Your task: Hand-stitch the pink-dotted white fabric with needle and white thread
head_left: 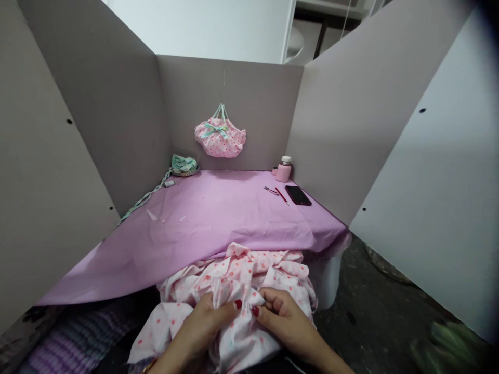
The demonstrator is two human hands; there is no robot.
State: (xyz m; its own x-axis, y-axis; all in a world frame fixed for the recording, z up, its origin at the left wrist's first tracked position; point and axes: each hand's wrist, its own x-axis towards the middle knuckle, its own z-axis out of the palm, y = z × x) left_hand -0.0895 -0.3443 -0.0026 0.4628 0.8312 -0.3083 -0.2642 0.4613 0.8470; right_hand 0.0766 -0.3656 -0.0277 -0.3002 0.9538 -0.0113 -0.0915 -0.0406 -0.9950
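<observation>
A large bunched piece of pink dotted fabric (249,270) lies over my lap and up against the table's front edge. My left hand (216,311) pinches a gathered part of it between thumb and fingers. Close beside, my right hand (275,314) has thumb and fingers closed on the same gathered part. The two thumbtips nearly meet over the puckered cloth. Whether a needle or thread sits between the fingers is too small to tell.
On the purple-covered table (218,208) are a phone (298,195), a red pencil-like stick (281,196), small thread snips (270,190), a pink jar (284,170) and a basket of green fabric strips (184,165). A dotted pouch (221,137) hangs before the grey back panel (257,98).
</observation>
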